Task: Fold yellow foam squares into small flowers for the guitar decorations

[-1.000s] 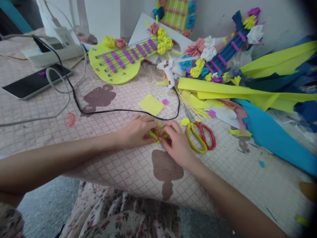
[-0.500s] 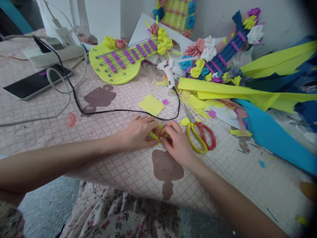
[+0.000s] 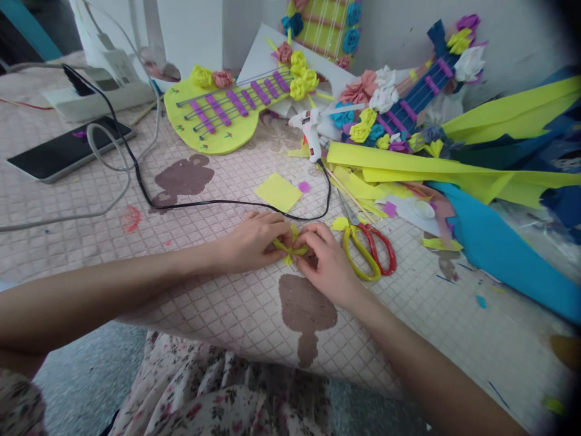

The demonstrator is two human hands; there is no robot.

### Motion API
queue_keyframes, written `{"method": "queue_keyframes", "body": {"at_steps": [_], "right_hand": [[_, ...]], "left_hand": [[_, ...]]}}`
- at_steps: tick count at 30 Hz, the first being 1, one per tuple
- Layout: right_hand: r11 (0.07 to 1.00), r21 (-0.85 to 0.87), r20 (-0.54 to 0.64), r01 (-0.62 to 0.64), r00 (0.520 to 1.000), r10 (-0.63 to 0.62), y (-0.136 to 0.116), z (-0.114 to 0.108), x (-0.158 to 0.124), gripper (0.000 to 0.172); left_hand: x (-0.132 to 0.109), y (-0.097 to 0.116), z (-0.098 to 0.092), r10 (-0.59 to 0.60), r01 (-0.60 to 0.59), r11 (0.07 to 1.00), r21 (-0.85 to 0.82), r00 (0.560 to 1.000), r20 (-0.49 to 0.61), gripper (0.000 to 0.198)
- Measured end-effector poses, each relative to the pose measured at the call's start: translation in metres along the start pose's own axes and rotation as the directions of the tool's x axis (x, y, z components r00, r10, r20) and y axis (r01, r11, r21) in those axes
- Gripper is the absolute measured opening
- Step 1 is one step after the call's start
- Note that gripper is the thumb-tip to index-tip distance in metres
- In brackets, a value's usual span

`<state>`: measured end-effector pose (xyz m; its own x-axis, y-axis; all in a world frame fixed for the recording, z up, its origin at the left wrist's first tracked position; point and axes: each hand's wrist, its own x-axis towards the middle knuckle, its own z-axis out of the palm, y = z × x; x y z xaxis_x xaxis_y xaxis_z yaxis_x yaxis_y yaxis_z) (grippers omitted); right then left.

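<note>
Between my two hands, just above the quilted cloth, is a small yellow paper flower (image 3: 289,249) with petals sticking out to several sides. My left hand (image 3: 258,241) pinches its left petal, the fingers curled down over it. On the other side my right hand (image 3: 324,260) is closed on the right petal between thumb and fingers. The fingers hide parts of the flower. To the right of my right hand lie scissors (image 3: 370,251) with one yellow and one red handle. A flat yellow paper square (image 3: 278,192) and a purple paper scrap (image 3: 304,187) lie beyond my hands.
A white glue gun (image 3: 311,136) stands behind, its black cable (image 3: 218,202) curving across the cloth. A yellow paper guitar (image 3: 218,115) and a blue one (image 3: 413,103) lean at the back. Yellow paper strips (image 3: 408,163) spread right; a phone (image 3: 63,151) lies left.
The yellow paper between my fingers has been spread, so that its petals now show as a cross shape. My hands have stayed in nearly the same place.
</note>
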<state>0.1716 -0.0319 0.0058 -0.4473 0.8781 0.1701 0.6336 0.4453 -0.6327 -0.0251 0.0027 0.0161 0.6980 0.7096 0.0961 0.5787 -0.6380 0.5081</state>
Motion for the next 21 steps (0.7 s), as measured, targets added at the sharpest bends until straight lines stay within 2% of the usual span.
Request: {"method": "queue_keyframes", "body": {"at_steps": [7, 13, 21], "right_hand": [[1.000, -0.005, -0.046, -0.017, 0.999, 0.017, 0.0008, -0.0001, 0.0001, 0.019], [0.999, -0.021, -0.041, -0.024, 0.999, 0.023, 0.0002, -0.0014, 0.0014, 0.012], [0.997, -0.073, -0.061, -0.032, 0.998, 0.027, -0.0006, 0.0023, 0.0032, 0.012]], "left_hand": [[-0.0004, -0.0017, 0.0010, 0.007, -0.007, 1.000, -0.016, 1.000, -0.019, 0.011], [-0.0005, -0.0032, 0.0030, 0.022, -0.022, 1.000, -0.003, 0.999, -0.026, 0.009], [-0.0004, -0.0032, 0.0035, 0.011, -0.011, 1.000, -0.020, 1.000, -0.024, 0.011]]}}
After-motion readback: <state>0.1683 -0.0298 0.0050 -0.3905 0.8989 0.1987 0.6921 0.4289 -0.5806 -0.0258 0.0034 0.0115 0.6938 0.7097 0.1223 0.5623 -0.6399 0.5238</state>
